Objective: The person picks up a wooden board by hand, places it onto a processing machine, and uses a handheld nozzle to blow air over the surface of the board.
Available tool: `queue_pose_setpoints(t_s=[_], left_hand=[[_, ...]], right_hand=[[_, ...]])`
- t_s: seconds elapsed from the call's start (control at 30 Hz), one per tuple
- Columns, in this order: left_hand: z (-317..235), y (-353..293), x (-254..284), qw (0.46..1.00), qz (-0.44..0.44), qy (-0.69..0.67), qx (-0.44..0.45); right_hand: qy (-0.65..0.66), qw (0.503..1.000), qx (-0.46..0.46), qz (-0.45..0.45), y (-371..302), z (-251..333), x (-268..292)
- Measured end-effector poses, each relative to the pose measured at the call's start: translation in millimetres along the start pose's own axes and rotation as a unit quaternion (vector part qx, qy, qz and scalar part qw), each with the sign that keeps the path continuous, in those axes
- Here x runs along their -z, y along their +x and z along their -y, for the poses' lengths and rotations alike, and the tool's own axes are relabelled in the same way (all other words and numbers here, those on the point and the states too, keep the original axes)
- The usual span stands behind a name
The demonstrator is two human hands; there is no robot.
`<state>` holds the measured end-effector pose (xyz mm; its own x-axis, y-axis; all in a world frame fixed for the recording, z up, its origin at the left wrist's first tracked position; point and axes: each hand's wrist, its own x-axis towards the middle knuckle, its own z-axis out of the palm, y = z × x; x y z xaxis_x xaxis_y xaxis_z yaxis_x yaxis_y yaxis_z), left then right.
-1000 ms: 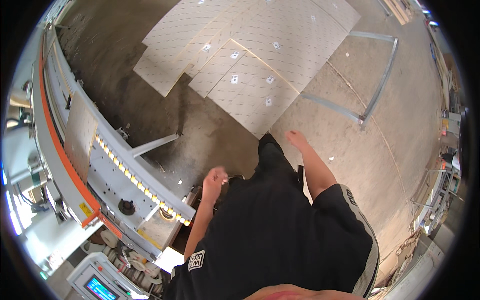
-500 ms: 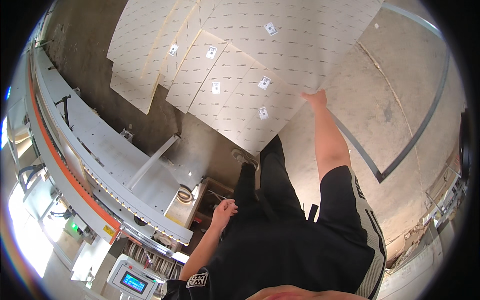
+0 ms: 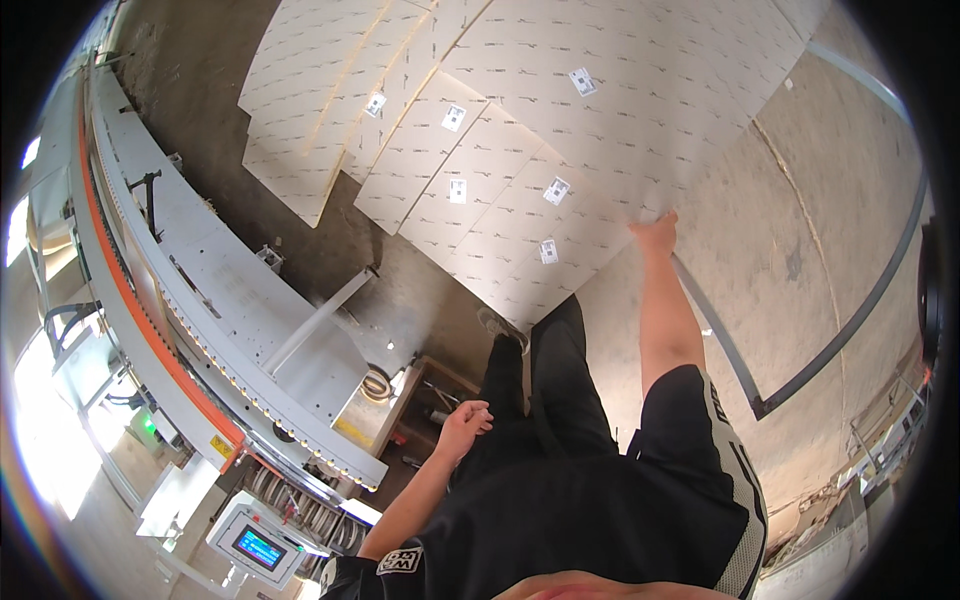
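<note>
Pale panels printed with small repeating marks lie in front of me, several bearing white labels. At the right edge of the nearest panel (image 3: 500, 255), my right hand (image 3: 655, 232) grips the rim with the thumb toward the top face; its other fingers are partly hidden. Behind it spreads a larger panel (image 3: 640, 90). My left hand (image 3: 464, 428) hangs beside my left thigh, fingers loosely bent and a little apart, holding nothing I can see.
Along the left runs a long grey machine (image 3: 225, 270) with an orange strip and a row of small rollers. A control box (image 3: 262, 545) with a lit screen stands at the lower left. An open wooden box (image 3: 425, 400) is near my left hand. A dark angled frame (image 3: 760, 405) lies right.
The view has shifted, so the panels and machine sit slightly lower and farther right in the picture. My right hand stays at the panel's edge; the left stays by my thigh.
</note>
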<state>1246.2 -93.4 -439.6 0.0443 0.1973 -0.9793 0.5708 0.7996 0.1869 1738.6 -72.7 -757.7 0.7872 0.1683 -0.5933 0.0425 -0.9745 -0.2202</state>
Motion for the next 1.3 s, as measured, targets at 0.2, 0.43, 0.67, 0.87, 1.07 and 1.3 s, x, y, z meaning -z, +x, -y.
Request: queue_pose_setpoints(t_s=[0.2, 0.43, 0.67, 0.87, 1.07, 1.3], left_hand=[[13.9, -1.4, -0.3, 1.0, 0.0, 0.013, 0.007], [18.5, 3.8, -1.0, 1.0, -0.001, -0.007, -0.009], [-27.1, 0.1, -17.6, 0.994, 0.035, -0.03, -0.101], [-102.1, -14.0, -32.5, 0.968, 0.112, -0.137, -0.18], [-145.5, -22.3, -39.8, 0.864, 0.169, -0.433, -0.196], [-57.0, -92.9, 8.4, 0.745, 0.215, -0.572, -0.268]], right_hand=[[0.344, 0.929, -0.099, 0.092, 35.8, -27.6, 6.0], [0.465, 0.848, -0.078, 0.241, -22.9, 23.2, 112.6], [0.697, 0.68, 0.047, 0.224, -114.0, 94.0, 169.6], [0.686, 0.688, 0.103, 0.211, -195.7, 105.9, 241.3], [0.595, 0.732, 0.103, 0.314, -322.9, 15.6, 326.2], [0.492, 0.742, 0.127, 0.437, -394.5, -33.3, 335.8]])
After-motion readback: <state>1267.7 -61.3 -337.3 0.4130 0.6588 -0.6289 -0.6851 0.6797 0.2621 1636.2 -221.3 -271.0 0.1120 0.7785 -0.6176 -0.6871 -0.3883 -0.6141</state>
